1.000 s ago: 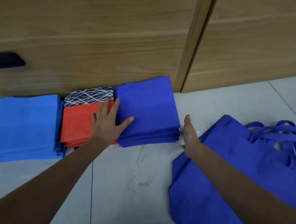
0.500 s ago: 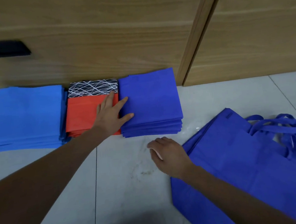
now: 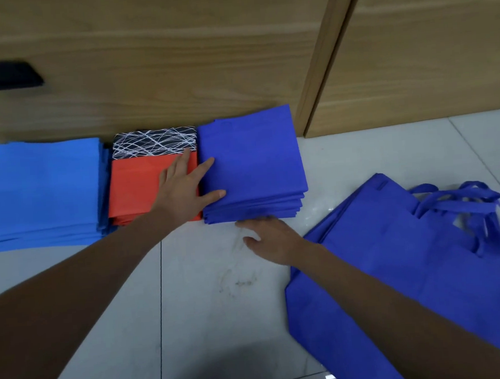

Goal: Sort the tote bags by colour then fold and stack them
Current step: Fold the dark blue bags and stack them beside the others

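The fingers (image 3: 203, 169) of the left hand (image 3: 182, 191) are laid out straight and spread, and nothing is gripped. The palm is rested flat across the seam between two folded stacks, with thumb and forefinger on the dark blue stack (image 3: 253, 165) and the other fingers on the orange stack (image 3: 136, 188). The fingers (image 3: 254, 222) of the right hand (image 3: 273, 241) are likewise extended and set against the near edge of the dark blue stack, down at the floor (image 3: 221, 309); nothing is held by them.

The dark blue stack is found at the centre of the frame, close against the wooden cabinet (image 3: 145, 63), and its layered near edge is seen slightly stepped. It is judged that the stack is being squared up. The bags appear to be of thin fabric: light, soft and limp singly, firmer as a folded pile, and probably apt to slide layer over layer. A stack would best be pressed from above and nudged at its edges with flat fingers, or lifted from beneath, rather than pinched at a corner.

A black-and-white patterned bag (image 3: 153, 141) is seen at the far end of the orange stack; whether it lies on it or behind it cannot be told. A light blue stack (image 3: 38, 189) is placed at the left of the frame. At the lower right, unfolded dark blue bags (image 3: 411, 267) are spread on the floor, their handles (image 3: 463, 204) bunched toward the right edge. These are judged to be left for folding, and would best be taken up by two corners.
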Motion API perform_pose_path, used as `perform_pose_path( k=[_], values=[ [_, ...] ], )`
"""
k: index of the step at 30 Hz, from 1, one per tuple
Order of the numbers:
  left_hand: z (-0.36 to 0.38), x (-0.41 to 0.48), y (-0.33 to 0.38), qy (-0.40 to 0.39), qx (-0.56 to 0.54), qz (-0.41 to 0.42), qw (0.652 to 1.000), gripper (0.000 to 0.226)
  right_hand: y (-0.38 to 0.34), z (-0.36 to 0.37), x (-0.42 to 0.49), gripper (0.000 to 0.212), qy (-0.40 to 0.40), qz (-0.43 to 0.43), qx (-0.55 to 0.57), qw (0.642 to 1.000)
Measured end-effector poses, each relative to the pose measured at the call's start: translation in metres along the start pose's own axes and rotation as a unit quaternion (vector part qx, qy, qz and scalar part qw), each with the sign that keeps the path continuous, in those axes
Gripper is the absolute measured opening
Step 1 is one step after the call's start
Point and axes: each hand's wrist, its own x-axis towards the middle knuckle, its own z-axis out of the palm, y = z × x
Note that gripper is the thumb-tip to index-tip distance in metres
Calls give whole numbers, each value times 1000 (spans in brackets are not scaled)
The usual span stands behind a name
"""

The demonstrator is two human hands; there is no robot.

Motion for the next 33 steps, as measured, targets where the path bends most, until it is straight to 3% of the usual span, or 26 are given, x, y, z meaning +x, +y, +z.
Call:
perform_pose_path(
  k=[9,13,18,21,23,26,29,33],
  values=[
    [-34,-33,27,34,27,30,999,69,8,-36,-88,40,68,42,95,992],
    [-37,-62,48,36,15,54,998,56,12,-40,-125,38,98,71,110,987],
    [10,-97,86,-61,-41,119,990,51,45,-19,-175,37,99,121,90,984],
    [43,-115,112,-149,-91,120,977,45,72,0,-208,38,120,162,103,974],
    [68,-124,128,-207,-111,115,965,52,88,14,-232,40,126,196,95,968],
    [98,-135,140,-243,-142,49,958,70,101,39,-262,40,149,219,78,961],
    [124,-135,156,-201,-167,-76,962,82,108,64,-286,43,159,226,75,958],
    [135,-125,160,-145,-169,-191,956,53,100,85,-299,64,140,239,100,956]
  ],
)
